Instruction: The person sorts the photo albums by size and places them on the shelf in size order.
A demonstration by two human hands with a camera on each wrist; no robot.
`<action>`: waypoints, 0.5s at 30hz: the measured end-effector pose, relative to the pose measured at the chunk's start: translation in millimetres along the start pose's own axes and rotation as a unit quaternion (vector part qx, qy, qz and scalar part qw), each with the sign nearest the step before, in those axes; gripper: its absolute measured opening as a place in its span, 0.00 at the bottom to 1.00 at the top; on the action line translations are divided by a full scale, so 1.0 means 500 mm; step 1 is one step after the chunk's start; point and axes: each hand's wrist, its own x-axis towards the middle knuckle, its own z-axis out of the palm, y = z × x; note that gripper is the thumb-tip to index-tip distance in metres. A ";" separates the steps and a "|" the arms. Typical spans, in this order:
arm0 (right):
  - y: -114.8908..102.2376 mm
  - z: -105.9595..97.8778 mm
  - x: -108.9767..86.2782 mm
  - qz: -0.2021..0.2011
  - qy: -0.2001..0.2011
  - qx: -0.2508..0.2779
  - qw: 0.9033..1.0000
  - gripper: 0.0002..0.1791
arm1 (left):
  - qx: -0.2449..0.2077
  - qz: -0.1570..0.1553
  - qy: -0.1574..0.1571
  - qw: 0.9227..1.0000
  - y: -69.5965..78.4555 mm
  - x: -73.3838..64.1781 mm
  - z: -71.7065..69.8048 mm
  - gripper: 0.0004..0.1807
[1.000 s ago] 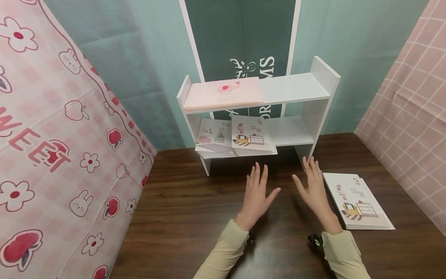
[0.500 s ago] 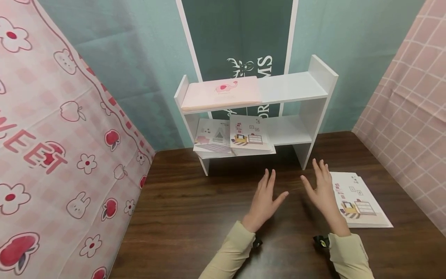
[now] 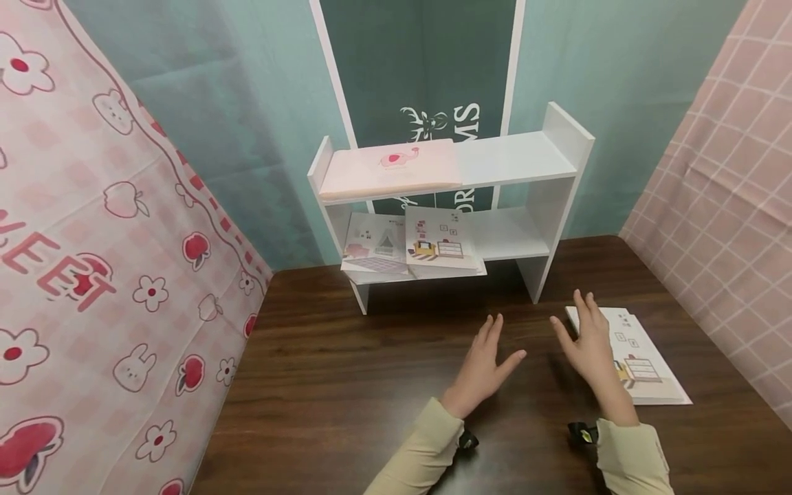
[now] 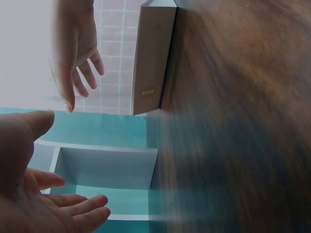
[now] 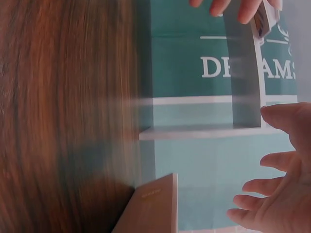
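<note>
My left hand (image 3: 485, 371) hovers over the brown table with fingers extended and thumb spread, holding nothing. To its right, my right hand (image 3: 590, 347) is also spread and holds nothing. In the head view it overlaps the left edge of a thick stack of white picture books (image 3: 650, 371) lying on the table. The left wrist view shows that stack's spine side (image 4: 154, 63), apart from the fingers. A white two-tier shelf (image 3: 520, 155) stands beyond both hands. On its lower board lie white illustrated books (image 3: 442, 237) and, to their left, another white book (image 3: 374, 244).
A pink elephant book (image 3: 392, 165) lies on the shelf's top board, at the left. Behind the shelf hangs a teal and green cloth (image 3: 247, 137). Patterned pink cloths flank the brown table (image 3: 322, 385) on both sides.
Both open hands have drifted right and slightly nearer the body, the right one coming over the edge of the book stack. The shelf and books stay where they were.
</note>
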 end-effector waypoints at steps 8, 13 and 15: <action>0.025 -0.026 -0.007 0.030 -0.013 -0.018 0.999 0.37 | -0.006 -0.003 -0.022 1.000 0.008 -0.003 0.023 0.41; 0.040 -0.042 -0.013 0.047 -0.027 -0.028 0.998 0.37 | 0.002 0.004 -0.033 0.999 0.012 -0.001 0.041 0.41; 0.046 -0.047 -0.015 0.051 -0.028 -0.036 0.998 0.37 | 0.008 0.007 -0.037 0.999 0.013 0.000 0.048 0.41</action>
